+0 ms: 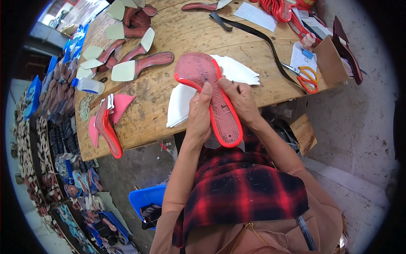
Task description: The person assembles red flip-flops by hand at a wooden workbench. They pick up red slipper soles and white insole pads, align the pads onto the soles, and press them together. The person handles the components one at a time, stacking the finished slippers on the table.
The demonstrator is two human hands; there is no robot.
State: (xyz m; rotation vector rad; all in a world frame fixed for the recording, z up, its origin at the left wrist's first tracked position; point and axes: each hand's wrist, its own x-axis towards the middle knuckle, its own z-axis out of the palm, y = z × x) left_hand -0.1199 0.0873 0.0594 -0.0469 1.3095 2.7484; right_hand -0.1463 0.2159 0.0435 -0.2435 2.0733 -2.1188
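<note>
A dull red shoe insole (223, 112) with a bright red rim is held up between my hands at the table's front edge. My left hand (200, 111) grips its left edge at the waist, thumb lying on the face. On the other side, my right hand (239, 99) is closed on the right edge, with the fingertips partly curled behind it. White sheets (178, 105) lie on the table beneath and behind the insole. More white sheets (237, 70) show past its upper right.
Several insoles with pale toe pieces (123, 70) lie at the table's left. A red-rimmed insole (108, 127) rests on pink pieces (123, 104) near a white bottle (91, 86). Orange-handled scissors (308, 79), a black strap (270, 42) and a cardboard box (332, 61) are at right. A blue bin (146, 198) stands below.
</note>
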